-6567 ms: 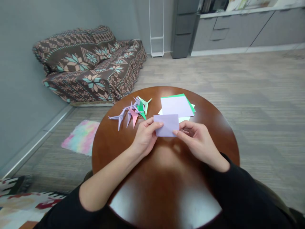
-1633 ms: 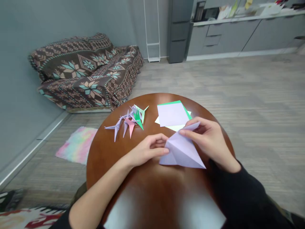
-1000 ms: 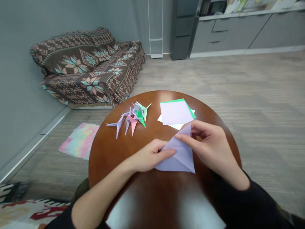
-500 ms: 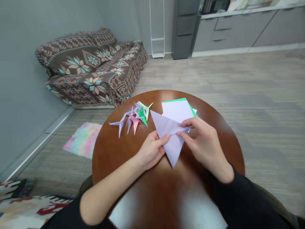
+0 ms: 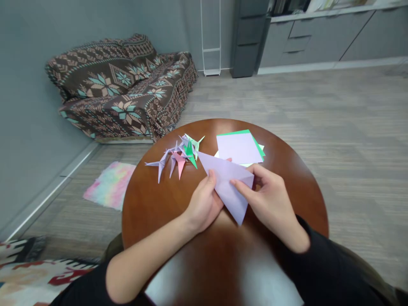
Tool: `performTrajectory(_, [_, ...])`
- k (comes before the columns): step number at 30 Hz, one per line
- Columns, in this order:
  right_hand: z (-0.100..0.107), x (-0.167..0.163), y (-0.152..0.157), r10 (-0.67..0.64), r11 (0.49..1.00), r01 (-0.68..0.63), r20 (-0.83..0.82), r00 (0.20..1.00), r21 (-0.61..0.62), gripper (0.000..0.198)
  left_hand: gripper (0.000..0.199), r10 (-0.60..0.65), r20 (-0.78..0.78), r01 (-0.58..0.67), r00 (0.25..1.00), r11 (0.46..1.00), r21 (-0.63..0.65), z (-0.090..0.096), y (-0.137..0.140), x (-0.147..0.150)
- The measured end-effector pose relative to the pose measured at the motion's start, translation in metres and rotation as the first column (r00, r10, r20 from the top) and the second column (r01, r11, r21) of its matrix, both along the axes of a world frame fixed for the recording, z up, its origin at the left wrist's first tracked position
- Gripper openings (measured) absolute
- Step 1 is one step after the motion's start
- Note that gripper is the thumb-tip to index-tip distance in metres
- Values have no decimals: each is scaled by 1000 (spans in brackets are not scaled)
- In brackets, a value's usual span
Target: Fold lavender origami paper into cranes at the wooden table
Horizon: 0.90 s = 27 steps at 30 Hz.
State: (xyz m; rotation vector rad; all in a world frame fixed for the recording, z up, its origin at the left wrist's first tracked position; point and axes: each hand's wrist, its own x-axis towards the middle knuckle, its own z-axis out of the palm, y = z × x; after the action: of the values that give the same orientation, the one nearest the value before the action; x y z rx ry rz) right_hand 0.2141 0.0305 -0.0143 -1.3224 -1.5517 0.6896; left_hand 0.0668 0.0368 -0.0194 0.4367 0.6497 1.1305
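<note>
A folded sheet of lilac origami paper (image 5: 230,180) is held above the round table, its points aimed far left and toward me. My left hand (image 5: 207,202) grips its left edge, thumb on top and the other fingers mostly hidden beneath. At the right corner, my right hand (image 5: 267,193) pinches the paper, with the thumb lying on its face. Behind the paper lies a stack of square paper (image 5: 239,147), lilac on top with green and pale sheets below. Several folded paper cranes stand to the left, among them a pink crane (image 5: 179,162) and a green crane (image 5: 190,154).
The brown round table (image 5: 153,212) has its edge close to my forearms. A sofa under a patterned cover (image 5: 124,89) stands far left, and a pastel rug (image 5: 110,185) lies on the floor. Grey cabinets (image 5: 315,40) line the back right.
The right corner fold, pinched up earlier, now lies flatter. My right thumb has slid onto the paper's face, and the paper's near point has shifted slightly right.
</note>
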Motion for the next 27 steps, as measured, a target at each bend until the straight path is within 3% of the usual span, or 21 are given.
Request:
performTrajectory(3, [0,-1,-2,-33,968,-26,231,972,248,19,44,-6,18,7,1000,997,-77,5,3,-3])
performTrajectory(7, [1,-2,-6,20,871,-252,482,876,422,19,42,-62,7,62,998,978,-198,7,11,-7])
performTrajectory(11, [1,-3,-8,94,835,-404,627,773,374,19,36,-129,-54,111,990,958,-264,4,14,-12])
performTrajectory(16, [3,-2,-9,245,848,-483,647,722,219,7,45,-212,-121,205,970,977,-65,7,16,-25])
performTrajectory(19, [11,5,-7,407,797,-567,506,760,209,16,26,-282,-275,293,919,956,1,13,21,-37])
performTrajectory(20, [14,9,-5,421,799,-552,434,796,236,19,23,-328,-312,342,892,940,-9,15,22,-41])
performTrajectory(22, [17,19,1,318,875,-398,293,902,276,30,26,-456,-359,471,814,881,-49,17,24,-48])
performTrajectory(24, [18,29,7,353,901,-395,225,908,178,51,29,-597,-393,620,700,781,-82,17,25,-53])
performTrajectory(27, [15,39,15,571,821,-569,64,818,-42,45,28,-737,-445,785,509,610,-112,17,24,-58])
